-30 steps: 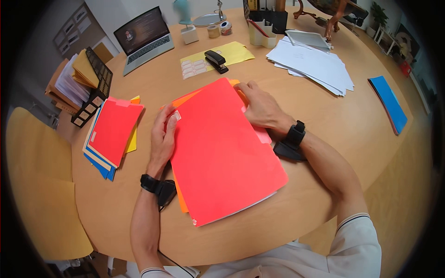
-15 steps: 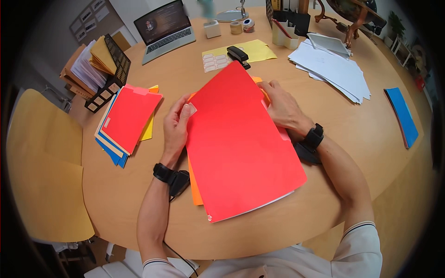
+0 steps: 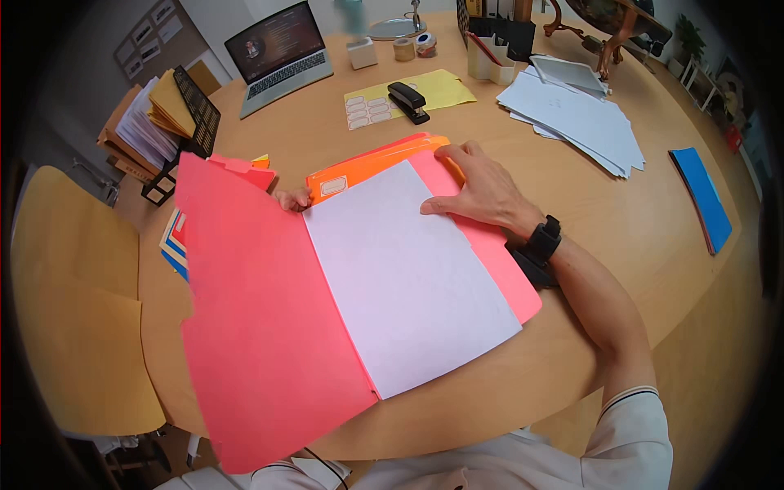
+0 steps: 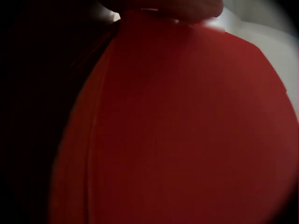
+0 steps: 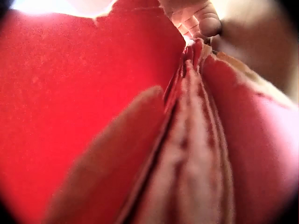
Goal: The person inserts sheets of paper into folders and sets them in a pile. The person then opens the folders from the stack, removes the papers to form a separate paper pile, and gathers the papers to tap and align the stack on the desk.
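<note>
A red folder (image 3: 261, 302) stands spread open in the head view, its cover tilted up to the left. White paper (image 3: 408, 286) lies against its right half. Behind it shows an orange folder (image 3: 367, 169) with a small label, and a further red edge beyond that. My right hand (image 3: 486, 192) grips the upper right edge, thumb over the paper and fingers at the tabbed side. In the right wrist view, fingers (image 5: 201, 21) pinch the stacked edges. My left hand (image 3: 292, 198) holds the stack's left side by its fingertips, mostly hidden behind the raised cover.
Left of the folders are more coloured folders (image 3: 173, 237) and a black file holder (image 3: 196, 110). A stapler (image 3: 408, 102) rests on yellow sheets, with a laptop (image 3: 282, 57) behind. White papers (image 3: 576, 118) and a blue folder (image 3: 701, 200) lie to the right.
The top red folder was closed and has swung open to the left, baring white paper inside. My left hand has gone from plain view to mostly hidden behind the cover.
</note>
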`<state>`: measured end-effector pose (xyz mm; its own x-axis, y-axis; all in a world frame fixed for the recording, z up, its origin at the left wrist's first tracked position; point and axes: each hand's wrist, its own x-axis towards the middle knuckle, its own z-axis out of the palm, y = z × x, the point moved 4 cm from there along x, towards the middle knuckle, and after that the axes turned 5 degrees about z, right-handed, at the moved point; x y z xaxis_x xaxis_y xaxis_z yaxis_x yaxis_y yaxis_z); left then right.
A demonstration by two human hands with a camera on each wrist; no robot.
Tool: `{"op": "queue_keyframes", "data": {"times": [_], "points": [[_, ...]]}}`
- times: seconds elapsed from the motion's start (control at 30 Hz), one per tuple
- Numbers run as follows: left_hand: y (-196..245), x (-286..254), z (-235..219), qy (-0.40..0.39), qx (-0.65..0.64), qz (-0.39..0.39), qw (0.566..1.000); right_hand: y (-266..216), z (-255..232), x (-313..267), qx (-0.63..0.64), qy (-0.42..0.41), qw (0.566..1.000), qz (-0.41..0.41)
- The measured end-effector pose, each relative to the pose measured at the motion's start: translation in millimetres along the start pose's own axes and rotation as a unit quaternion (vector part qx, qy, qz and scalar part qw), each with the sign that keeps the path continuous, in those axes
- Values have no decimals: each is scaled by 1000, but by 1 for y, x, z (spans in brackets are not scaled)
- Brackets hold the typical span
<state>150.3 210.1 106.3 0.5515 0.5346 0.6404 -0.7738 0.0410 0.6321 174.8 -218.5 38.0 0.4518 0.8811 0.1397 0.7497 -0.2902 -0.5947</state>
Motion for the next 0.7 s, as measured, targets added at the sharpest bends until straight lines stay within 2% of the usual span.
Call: {"op": "queue_keyframes", "data": {"times": [0.17,0.27,0.33,0.37,0.43,0.47,0.53,0.57,0.63,0.7], "points": [[2,-3,-22,-6,0,3,1000,0,0,-1,9,0,1000,1],[6,-4,-24,-9,0,5,1000,0,-1,-3,-32,38,999,-10],[9,-7,-27,-8,0,7,1000,-4,-8,-5,-49,144,984,-93],[12,-9,-30,-7,1,8,1000,-11,-13,-4,-49,142,984,-94],[19,-14,-27,-5,2,10,1000,-22,-23,-3,-32,46,997,-55],[24,-18,-21,-4,2,11,1000,-30,-29,-5,-32,43,997,-56],[22,-23,-19,-2,2,11,1000,-36,-23,-10,-89,-86,992,-1],[16,-24,-16,-2,2,11,1000,-37,-19,-13,-89,-87,992,-1],[19,-28,-17,-2,3,11,1000,-43,-14,-21,-164,-16,983,-76],[18,-35,-17,-1,4,13,1000,-49,-10,-24,-178,-32,981,-69]]}}
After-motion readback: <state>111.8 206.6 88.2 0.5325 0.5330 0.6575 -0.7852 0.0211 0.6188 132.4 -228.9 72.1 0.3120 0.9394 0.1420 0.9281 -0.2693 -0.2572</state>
